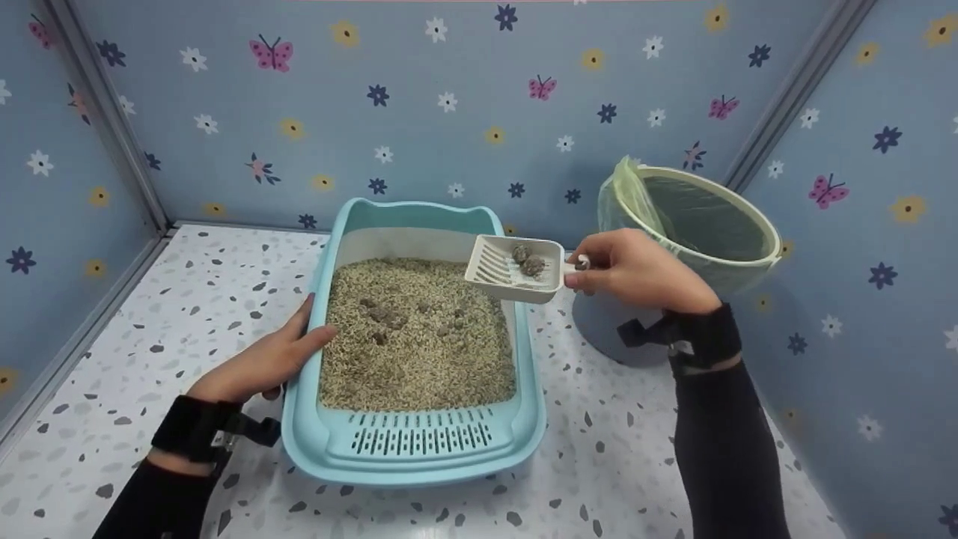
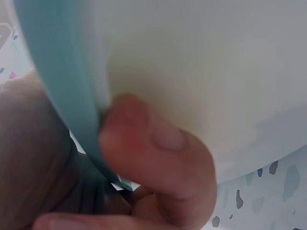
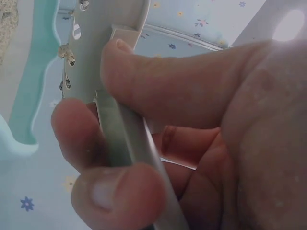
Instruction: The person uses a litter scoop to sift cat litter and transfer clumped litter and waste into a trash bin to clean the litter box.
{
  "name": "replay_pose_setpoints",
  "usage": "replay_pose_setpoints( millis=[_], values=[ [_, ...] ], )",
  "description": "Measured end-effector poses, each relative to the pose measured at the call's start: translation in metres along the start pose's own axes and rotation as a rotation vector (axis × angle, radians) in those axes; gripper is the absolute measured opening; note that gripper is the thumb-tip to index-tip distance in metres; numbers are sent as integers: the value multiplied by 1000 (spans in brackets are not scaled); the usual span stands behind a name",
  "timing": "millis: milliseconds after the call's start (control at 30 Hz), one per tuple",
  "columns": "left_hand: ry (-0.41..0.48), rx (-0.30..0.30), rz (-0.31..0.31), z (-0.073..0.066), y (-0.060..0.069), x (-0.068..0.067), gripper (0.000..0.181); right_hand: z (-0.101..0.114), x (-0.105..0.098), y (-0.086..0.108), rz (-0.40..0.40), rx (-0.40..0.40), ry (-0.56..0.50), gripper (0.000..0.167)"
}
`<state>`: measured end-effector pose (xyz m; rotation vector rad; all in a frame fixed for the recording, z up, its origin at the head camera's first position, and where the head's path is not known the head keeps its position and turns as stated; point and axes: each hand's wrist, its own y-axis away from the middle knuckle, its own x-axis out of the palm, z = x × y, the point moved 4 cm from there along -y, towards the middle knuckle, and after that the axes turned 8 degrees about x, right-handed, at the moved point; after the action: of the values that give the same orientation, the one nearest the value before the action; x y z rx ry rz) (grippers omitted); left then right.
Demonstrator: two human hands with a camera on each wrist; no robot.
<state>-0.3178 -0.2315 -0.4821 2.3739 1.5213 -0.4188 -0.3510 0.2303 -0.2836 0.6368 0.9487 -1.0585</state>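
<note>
A white slotted litter scoop (image 1: 550, 293) carries a few brown clumps (image 1: 532, 265) over the right rim of the litter box. My right hand (image 1: 636, 268) grips its handle (image 3: 139, 143), thumb on one side and fingers curled round the other. The blue litter box (image 1: 415, 468) holds tan granular litter (image 1: 419, 374) with several dark clumps (image 1: 388, 317) on its surface. On the box's left rim, my left hand (image 1: 273, 355) holds on, thumb over the edge. In the left wrist view, curled fingers (image 2: 158, 153) press the box's pale outer wall (image 2: 216, 86) beneath the teal rim (image 2: 57, 57).
Behind the right hand stands a waste bin (image 1: 625, 337) lined with a translucent yellowish bag (image 1: 632, 191). A speckled white surface (image 1: 599, 449) lies under the box and bin. Blue flowered panels (image 1: 449, 142) rise at the back and both sides.
</note>
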Motion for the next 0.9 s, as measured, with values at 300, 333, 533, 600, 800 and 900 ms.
replay_pose_setpoints(
  millis=[300, 333, 533, 600, 800, 900],
  values=[
    [-14, -11, -2, -1, 2, 0, 90, -5, -46, 4, -67, 72, 40, 18],
    [-13, -11, -3, -1, 2, 0, 91, -6, -50, 4, -69, 77, 41, 18],
    [12, -19, 12, 1, 2, 0, 92, -12, -71, 7, -76, 108, 28, 21],
    [15, -22, 15, 2, 2, 1, 92, -15, -77, 9, -85, 131, 32, 25],
    [14, -23, 4, 2, 1, 0, 90, -33, -94, 12, -128, 201, 80, 35],
    [15, -22, 3, 1, 1, 0, 91, -44, -104, 13, -156, 238, 79, 36]
  ],
)
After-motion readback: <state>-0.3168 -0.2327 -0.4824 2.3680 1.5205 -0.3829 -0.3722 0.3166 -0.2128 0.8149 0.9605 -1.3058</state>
